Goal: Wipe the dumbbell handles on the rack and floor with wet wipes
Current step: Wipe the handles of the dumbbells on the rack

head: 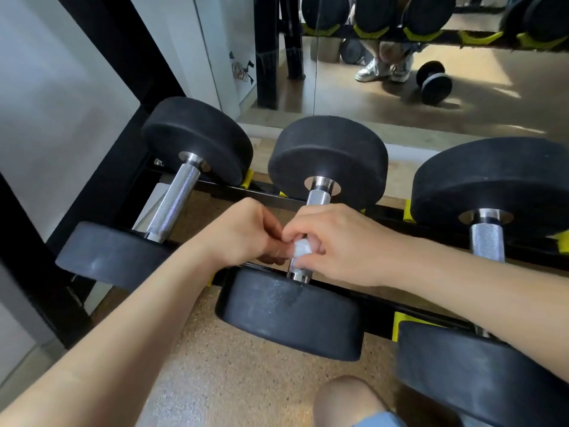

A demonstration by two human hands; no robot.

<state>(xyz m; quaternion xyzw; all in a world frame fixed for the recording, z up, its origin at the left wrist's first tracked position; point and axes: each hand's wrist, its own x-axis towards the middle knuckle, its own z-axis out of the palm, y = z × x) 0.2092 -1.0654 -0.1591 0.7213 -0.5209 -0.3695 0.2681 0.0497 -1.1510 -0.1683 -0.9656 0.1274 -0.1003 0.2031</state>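
No text can be read on the dumbbells (pixel 326 155), rack (pixel 381 303) or wall sticker (pixel 243 69).

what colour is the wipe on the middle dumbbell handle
White: the wipe shows best in the head view.

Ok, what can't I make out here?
Head view: middle dumbbell's knurled steel handle, mid-section covered by the left-hand grip and right-hand grip.
Only a patch of the white wet wipe shows; the rest is inside the right-hand grip.
Near end of the right dumbbell's steel handle: behind the right forearm.
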